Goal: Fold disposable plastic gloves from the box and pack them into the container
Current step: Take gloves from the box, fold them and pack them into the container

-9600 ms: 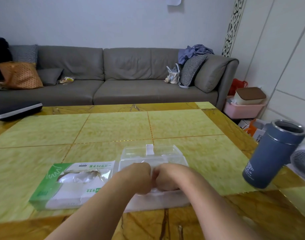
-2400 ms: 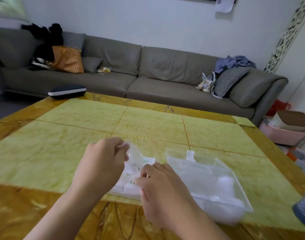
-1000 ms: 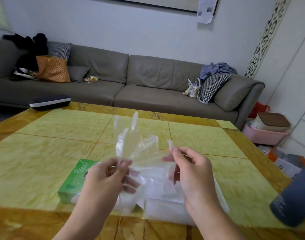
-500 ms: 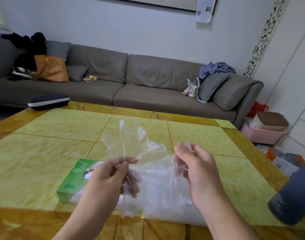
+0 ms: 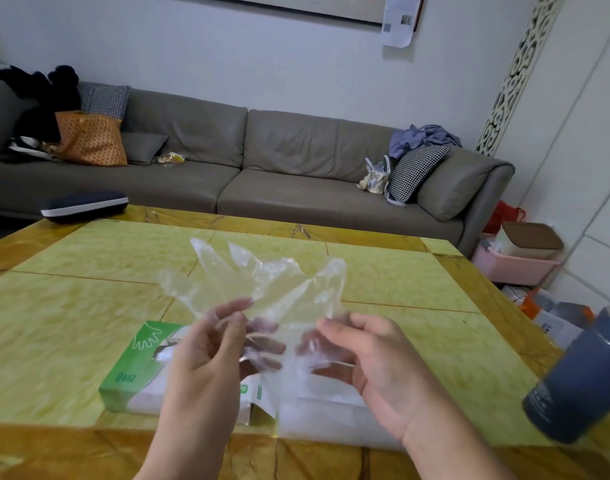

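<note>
- The left hand [image 5: 206,355] pinches the lower edge of a clear plastic glove [image 5: 262,282] between thumb and curled fingers [image 5: 232,311].
- The right hand [image 5: 369,358] grips the glove's other side, its fingers curled behind the film.
- The glove is held up in the air above the counter [image 5: 71,323], its finger parts fanned upward.
- Under the hands, near the counter's front edge, lies the green-and-white glove box [image 5: 134,368], and just to its right the clear container [image 5: 331,420].
- A grey-blue flask [image 5: 580,379] stands at the counter's right edge.
- A dark case [image 5: 83,205] lies at the far left corner.
</note>
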Demonstrator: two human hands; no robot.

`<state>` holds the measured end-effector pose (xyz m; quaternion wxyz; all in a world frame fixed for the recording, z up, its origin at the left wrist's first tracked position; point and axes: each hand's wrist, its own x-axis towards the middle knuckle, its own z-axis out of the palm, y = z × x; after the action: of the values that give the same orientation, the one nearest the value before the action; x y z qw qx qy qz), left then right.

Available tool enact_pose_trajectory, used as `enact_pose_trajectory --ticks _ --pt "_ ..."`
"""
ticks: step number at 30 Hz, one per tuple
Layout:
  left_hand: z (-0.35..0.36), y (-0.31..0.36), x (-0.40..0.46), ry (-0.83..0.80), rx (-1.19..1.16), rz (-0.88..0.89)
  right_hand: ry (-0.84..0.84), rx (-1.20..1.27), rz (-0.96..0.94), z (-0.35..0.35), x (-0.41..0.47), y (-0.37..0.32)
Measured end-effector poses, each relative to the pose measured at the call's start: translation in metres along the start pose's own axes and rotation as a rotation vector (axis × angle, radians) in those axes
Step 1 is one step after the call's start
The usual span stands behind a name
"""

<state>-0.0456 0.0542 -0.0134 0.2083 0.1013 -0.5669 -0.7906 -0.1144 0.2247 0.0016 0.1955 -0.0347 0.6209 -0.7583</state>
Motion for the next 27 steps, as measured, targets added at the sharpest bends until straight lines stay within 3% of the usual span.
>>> enact_pose_trajectory --ticks 4,7,10,12,13,15,19,27 --pt "0.006 -0.004 -0.008 -0.163 0.159 -0.026 0.261 -0.031 -0.145 -0.026 0.006 -0.013" --pt "-0.001 -0.002 -0.006 -0.112 0.232 0.021 0.315 -0.149 -0.148 -0.056 0.014 -0.017" --pt "-0.004 0.013 -0.008 0.064 0.427 0.376 0.286 -0.402 -0.113 -0.074 0.016 -0.013" --pt "0.011 0.025 -0.009 -0.017 0.652 0.689 0.268 -0.566 -0.106 -0.081 0.019 -0.011" --pt "0.023 0.026 -0.008 -0.121 0.771 0.757 0.260 -0.620 -0.097 -0.081 0.021 -0.009" --pt "0.051 0.015 0.001 -0.368 1.026 0.663 0.257 -0.721 -0.075 -0.081 0.023 -0.007" --pt "0.082 -0.033 0.032 -0.663 1.454 0.126 0.264 -0.925 -0.051 -0.077 0.023 -0.004" --pt "0.090 -0.063 0.055 -0.905 1.468 -0.186 0.350 -1.279 -0.049 -0.078 0.034 0.004"
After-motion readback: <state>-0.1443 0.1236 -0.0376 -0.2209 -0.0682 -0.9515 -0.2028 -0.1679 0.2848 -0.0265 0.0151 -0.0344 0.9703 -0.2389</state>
